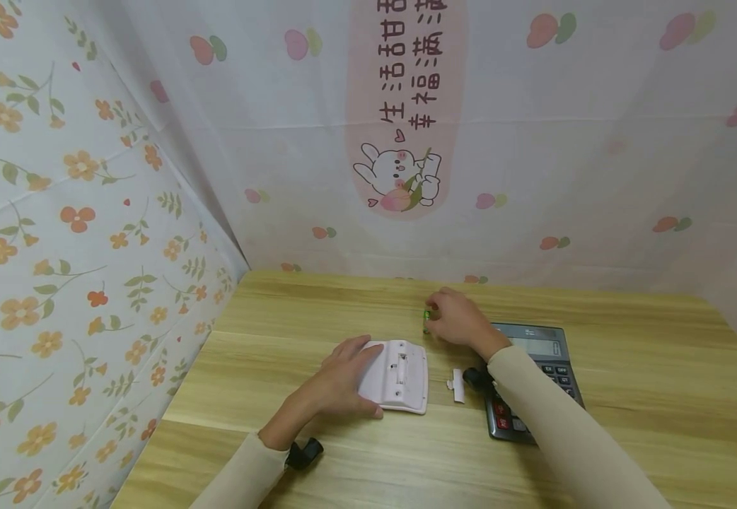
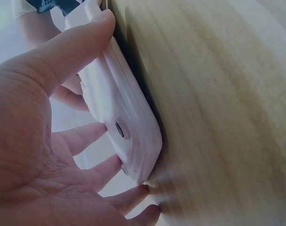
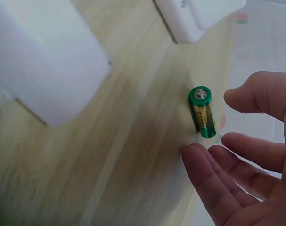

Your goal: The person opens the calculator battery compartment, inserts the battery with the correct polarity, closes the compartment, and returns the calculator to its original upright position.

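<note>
A white plastic device [image 1: 411,378] lies back side up on the table, an empty battery slot showing in its raised part. My left hand [image 1: 345,378] holds it across its left half, thumb at the near edge and fingers at the far one. In the left wrist view, fingertips touch the white casing [image 2: 128,101]. A green and gold battery [image 3: 204,112] lies on the wood to the right of the device's far end. Around it my right hand [image 1: 456,319] has its thumb and fingers spread, with a visible gap to the battery in the right wrist view.
A small white battery cover [image 1: 459,386] lies between the device and a dark grey calculator [image 1: 562,353], which my right forearm partly covers. Behind the wooden table [image 1: 648,382] hangs a printed cloth [image 1: 534,155]; a flowered cloth [image 1: 88,283] bounds the left side.
</note>
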`<state>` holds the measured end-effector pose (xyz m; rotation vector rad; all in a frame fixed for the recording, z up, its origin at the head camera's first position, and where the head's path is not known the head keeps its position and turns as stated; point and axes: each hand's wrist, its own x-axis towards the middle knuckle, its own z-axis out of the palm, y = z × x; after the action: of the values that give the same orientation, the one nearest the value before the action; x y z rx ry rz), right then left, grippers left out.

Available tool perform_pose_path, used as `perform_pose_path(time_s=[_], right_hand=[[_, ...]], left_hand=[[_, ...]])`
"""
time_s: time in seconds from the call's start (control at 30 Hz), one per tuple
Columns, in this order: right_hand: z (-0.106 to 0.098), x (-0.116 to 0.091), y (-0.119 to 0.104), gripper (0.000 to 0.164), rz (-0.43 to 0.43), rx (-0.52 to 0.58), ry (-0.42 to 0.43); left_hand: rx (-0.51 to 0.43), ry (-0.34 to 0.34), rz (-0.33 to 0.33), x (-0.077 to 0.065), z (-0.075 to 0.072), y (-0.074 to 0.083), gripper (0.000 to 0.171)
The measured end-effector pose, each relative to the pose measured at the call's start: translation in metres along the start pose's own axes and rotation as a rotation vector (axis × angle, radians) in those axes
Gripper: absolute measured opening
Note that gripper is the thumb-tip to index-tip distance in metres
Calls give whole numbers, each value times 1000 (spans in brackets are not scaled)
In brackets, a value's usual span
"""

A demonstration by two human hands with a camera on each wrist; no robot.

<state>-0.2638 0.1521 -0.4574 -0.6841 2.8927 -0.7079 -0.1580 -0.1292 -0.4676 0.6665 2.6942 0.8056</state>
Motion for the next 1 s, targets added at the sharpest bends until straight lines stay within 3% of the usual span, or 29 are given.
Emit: perform_pose_path(time_s=[0.4, 0.67, 1.0], right_hand=[[8, 9, -6, 52, 55, -23, -26], [9, 9, -5, 41, 59, -29, -34], [11, 7, -3, 39, 60, -58, -40]], left_hand=[[4, 2, -14, 0, 0, 1, 107], [1, 0, -18, 0, 1, 1, 107], [2, -3, -20, 0, 1, 1, 107]])
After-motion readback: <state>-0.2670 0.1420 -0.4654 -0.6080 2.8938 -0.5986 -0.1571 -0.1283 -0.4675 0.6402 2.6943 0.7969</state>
